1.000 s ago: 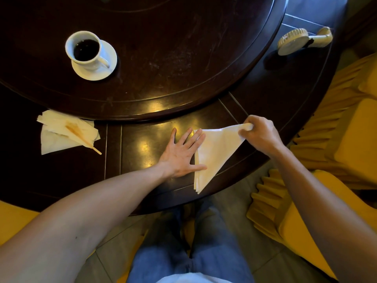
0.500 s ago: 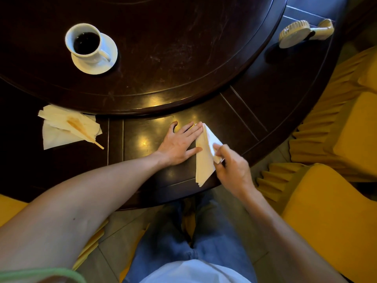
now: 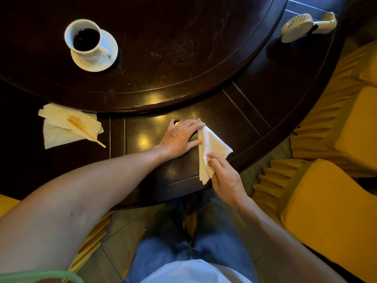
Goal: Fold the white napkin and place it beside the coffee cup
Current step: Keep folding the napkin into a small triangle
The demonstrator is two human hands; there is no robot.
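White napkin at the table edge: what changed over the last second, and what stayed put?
The right hand carried the white paper napkin's far corner back toward the person, folding the wide triangle narrower, and now presses it flat. The left hand stayed flat beside the fold. White coffee cup and stained crumpled napkin unmoved.

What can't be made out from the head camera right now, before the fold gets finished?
- white napkin: its lower right part lies under the right hand; layer count cannot be told.
- Napkin's left edge: the left hand fingertips cover it.
- Stained tissues at left: whether the wooden stick rests on or between them is unclear.
- Handheld fan: too dim for detail.
- Table near edge: cut off by both arms.
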